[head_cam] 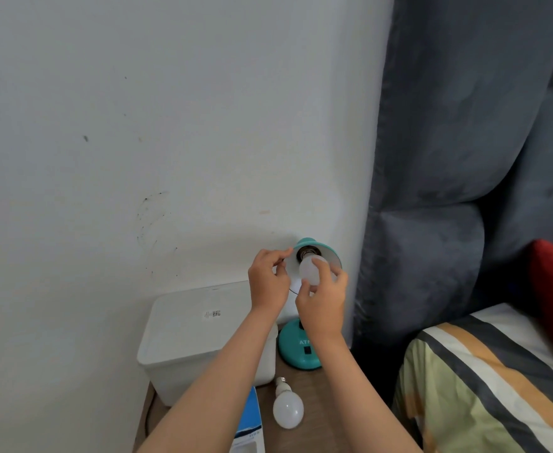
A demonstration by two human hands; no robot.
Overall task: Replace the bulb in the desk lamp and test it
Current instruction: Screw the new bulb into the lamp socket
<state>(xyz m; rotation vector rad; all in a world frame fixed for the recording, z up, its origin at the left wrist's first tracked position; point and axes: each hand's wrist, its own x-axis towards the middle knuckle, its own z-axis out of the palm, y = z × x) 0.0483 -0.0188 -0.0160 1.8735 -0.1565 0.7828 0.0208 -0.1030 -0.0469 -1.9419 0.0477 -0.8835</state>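
A white bulb (pixel 311 269) sits with its metal base at the socket (pixel 305 255) inside the teal lamp shade (pixel 329 253), which is tipped toward the camera, far on the wooden bedside table (pixel 307 384) against the wall. The right hand (pixel 322 305) curls its fingers and thumb around the bulb's globe. The left hand (pixel 268 279) pinches the left rim of the shade, steadying it.

Whether the bulb is being screwed in or out cannot be told; since a second white bulb (pixel 287 408) lies loose on the near part of the table, this looks like the fitting of one bulb with the other set aside. To do it well, the bulb should stay in line with the socket so the thread does not cross, the grip should be light on the globe, and the left hand should hold the shade against the twist. Turning should stop once it feels snug.

Below the hands stands the lamp's round teal base (pixel 296 351), with a dark switch on it. Left of it sits a white lidded box (pixel 199 335), and a blue-and-white carton (pixel 249 429) lies near. A bed with striped bedding (pixel 484 384) is on the right.
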